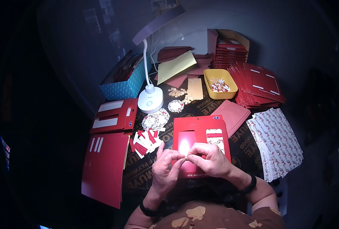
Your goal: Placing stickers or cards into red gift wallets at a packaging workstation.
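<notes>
Over a red cardboard wallet pack (180, 126) with cut-out windows, my two hands meet fingertip to fingertip. My left hand (165, 166) pinches a tiny pale piece (185, 158) between thumb and forefinger. From the other side, my right hand (209, 158) pinches at the same piece, too small to name. Glossy pink-red card shows through the pack's large window, with a bright lamp reflection on it. Patterned white card (215, 141) fills the smaller window, partly hidden by my right hand.
A white desk lamp (150, 100) stands behind. Around lie paper strips (144, 143), patterned round tags (155, 120), small tan squares (176, 92), a yellow tub (233, 91) of bits, red packs (259, 82), patterned sheets (278, 143), a teal box (118, 90) and red folders (102, 168).
</notes>
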Available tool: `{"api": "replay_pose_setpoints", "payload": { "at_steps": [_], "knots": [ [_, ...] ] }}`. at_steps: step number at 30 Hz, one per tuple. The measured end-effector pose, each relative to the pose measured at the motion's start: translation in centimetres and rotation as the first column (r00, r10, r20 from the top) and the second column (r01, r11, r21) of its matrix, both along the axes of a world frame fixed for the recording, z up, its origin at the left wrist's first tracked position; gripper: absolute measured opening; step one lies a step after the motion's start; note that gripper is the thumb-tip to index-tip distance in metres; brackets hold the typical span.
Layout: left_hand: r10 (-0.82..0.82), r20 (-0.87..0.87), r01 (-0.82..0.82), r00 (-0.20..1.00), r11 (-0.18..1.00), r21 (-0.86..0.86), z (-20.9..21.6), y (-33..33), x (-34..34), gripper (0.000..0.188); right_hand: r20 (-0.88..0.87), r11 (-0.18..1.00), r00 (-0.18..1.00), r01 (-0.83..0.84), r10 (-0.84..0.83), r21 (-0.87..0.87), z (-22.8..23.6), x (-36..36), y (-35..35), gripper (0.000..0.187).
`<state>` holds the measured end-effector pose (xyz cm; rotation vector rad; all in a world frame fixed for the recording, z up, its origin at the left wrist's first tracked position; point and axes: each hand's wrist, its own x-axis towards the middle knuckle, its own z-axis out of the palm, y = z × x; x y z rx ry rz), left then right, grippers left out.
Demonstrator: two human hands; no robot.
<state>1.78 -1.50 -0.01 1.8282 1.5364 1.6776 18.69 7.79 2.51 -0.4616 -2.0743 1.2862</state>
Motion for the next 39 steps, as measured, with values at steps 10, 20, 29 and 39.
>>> {"api": "replay_pose_setpoints", "payload": {
  "at_steps": [10,20,29,39],
  "knots": [
    [0.174,-0.146,-0.160,0.974,0.981,0.107,0.3,-0.1,1.2,0.012,-0.059,0.988,0.986,0.157,-0.157,0.008,-0.8,-1.0,-0.6,0.010],
    [0.040,0.110,-0.041,0.993,0.999,0.010,-0.3,0.0,0.7,0.007,-0.105,0.990,0.993,0.037,-0.052,-0.135,-0.9,-1.1,-0.6,0.012],
    [-0.082,0.562,0.158,0.823,0.984,-0.088,-0.3,-0.5,0.1,0.005,-0.305,0.731,0.951,-0.245,0.052,-0.637,-1.7,0.5,0.9,0.010],
    [0.004,0.114,0.000,0.993,0.999,-0.033,-0.8,-0.8,-0.6,0.017,0.044,0.974,0.999,-0.002,0.012,-0.225,0.9,1.8,-1.2,0.014]
  ]
}}
